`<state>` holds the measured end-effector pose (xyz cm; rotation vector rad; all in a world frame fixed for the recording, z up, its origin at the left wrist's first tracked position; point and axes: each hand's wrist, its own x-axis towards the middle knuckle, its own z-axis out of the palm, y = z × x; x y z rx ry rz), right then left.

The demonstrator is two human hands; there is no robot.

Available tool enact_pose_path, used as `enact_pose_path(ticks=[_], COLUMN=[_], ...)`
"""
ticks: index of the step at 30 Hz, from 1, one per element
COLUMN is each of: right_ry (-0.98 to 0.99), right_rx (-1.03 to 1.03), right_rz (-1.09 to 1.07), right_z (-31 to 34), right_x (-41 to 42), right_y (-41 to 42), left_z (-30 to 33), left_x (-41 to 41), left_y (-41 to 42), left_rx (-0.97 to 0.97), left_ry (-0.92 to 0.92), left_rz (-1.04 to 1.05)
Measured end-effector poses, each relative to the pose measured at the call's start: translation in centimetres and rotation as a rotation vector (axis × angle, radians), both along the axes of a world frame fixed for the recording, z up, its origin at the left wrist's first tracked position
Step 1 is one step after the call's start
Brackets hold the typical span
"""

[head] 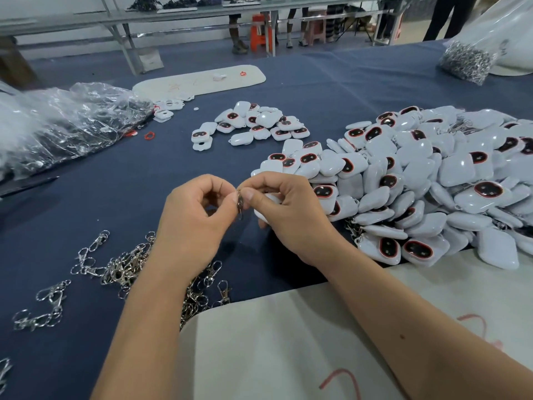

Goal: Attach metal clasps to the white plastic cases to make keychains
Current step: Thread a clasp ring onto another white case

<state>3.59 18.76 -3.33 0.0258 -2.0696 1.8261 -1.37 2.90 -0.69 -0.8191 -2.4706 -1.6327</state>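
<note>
My left hand (199,217) and my right hand (288,215) meet above the blue cloth at the middle of the view. Between their fingertips a metal clasp (239,204) is pinched from both sides. My right hand also holds a white plastic case (264,213), mostly hidden under its curled fingers. A scatter of loose metal clasps (121,269) lies on the cloth below my left forearm. A large heap of white cases with red-rimmed dark windows (432,180) fills the right side, and a smaller group of cases (253,124) lies farther back.
A crumpled clear plastic bag (63,122) lies at the left. A bag of metal rings (467,62) stands at the far right. A white board (202,80) lies at the back, pale card (288,342) near me. People's legs and an orange stool (261,33) show beyond the table.
</note>
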Motion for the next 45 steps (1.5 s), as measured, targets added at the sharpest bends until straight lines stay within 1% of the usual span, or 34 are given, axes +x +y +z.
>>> enact_pose_path(ticks=[2, 6, 9, 11, 13, 18, 21, 27, 31, 33, 35, 37, 41, 45], right_ry=[-0.036, -0.049, -0.036, -0.029, -0.003, 0.145, 0.199, 0.264, 0.253, 0.240, 0.182, 0.121, -0.030, -0.121], right_rx=[-0.020, -0.090, -0.124, -0.107, -0.030, 0.315, 0.498, 0.676, 0.741, 0.671, 0.482, 0.349, 0.252, 0.054], right_rz=[0.032, 0.077, 0.053, 0.011, -0.042, -0.164, -0.204, -0.203, -0.184, -0.191, -0.165, -0.139, -0.170, -0.139], right_z=[0.0, 0.0, 0.1, 0.1, 0.0, 0.1, 0.2, 0.3, 0.4, 0.4, 0.5, 0.7, 0.8, 0.6], right_x=[-0.1, -0.1, 0.0, 0.0, 0.0, 0.1, 0.1, 0.1, 0.1, 0.1, 0.3, 0.3, 0.2, 0.1], right_y=[0.2, 0.6, 0.7, 0.6, 0.5, 0.2, 0.6, 1.1, 1.3, 1.0, 0.7, 0.6, 0.7, 1.1], left_z=[0.1, 0.2, 0.1, 0.1, 0.1, -0.2, -0.3, -0.4, -0.5, -0.5, -0.3, -0.3, -0.5, -0.6], left_x=[0.3, 0.5, 0.4, 0.4, 0.3, 0.0, -0.1, -0.1, 0.0, 0.0, 0.1, 0.2, 0.2, 0.2], left_y=[0.4, 0.6, 0.6, 0.6, 0.4, 0.1, 0.1, -0.1, 0.0, 0.1, 0.2, 0.3, 0.4, 0.3], left_rx=[-0.009, 0.014, -0.006, -0.019, -0.041, -0.101, -0.144, -0.199, -0.193, -0.172, -0.147, -0.125, -0.116, -0.121], left_ry=[0.079, 0.145, 0.168, 0.170, 0.185, 0.224, 0.252, 0.280, 0.300, 0.319, 0.335, 0.337, 0.339, 0.327], left_rz=[0.028, 0.040, 0.038, 0.037, 0.038, 0.028, 0.008, -0.021, -0.002, 0.016, 0.028, 0.038, 0.043, 0.009])
